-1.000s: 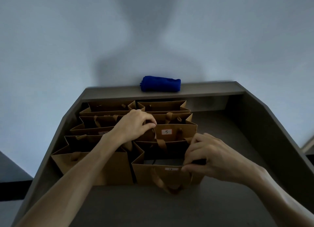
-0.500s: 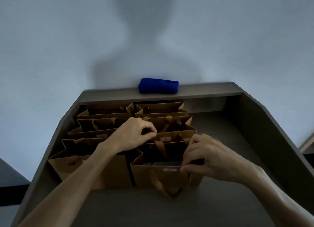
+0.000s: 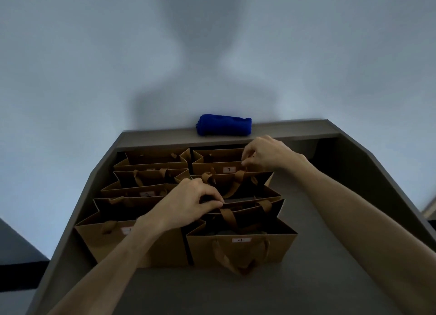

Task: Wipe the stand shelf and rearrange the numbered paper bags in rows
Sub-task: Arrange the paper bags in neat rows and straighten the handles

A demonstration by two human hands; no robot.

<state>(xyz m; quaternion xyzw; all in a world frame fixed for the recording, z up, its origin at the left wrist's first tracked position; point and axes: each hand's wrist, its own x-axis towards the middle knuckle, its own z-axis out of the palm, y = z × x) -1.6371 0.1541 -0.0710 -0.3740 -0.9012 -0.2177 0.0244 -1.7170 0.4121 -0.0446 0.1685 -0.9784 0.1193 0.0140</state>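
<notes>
Several brown paper bags with small numbered labels stand in two columns on the grey stand shelf [image 3: 318, 220]. The front right bag [image 3: 240, 251] has its handle hanging over the front. My left hand [image 3: 188, 203] pinches the top edge of the middle right bag [image 3: 250, 203]. My right hand [image 3: 266, 154] reaches to the back and pinches the rim of the rear right bag [image 3: 221, 167], labelled 7. A front left bag [image 3: 132, 241] stands under my left forearm. A rolled blue cloth [image 3: 224, 124] lies on the ledge at the back.
The shelf has raised grey side walls [image 3: 387, 177] on left and right and a back ledge [image 3: 295, 129] against a pale wall. Bare shelf surface lies to the right of the bags and in front of them.
My right hand left the front right bag and moved back to the rear right bag. My left hand stayed at the middle right bag's rim. The camera tilted slightly.
</notes>
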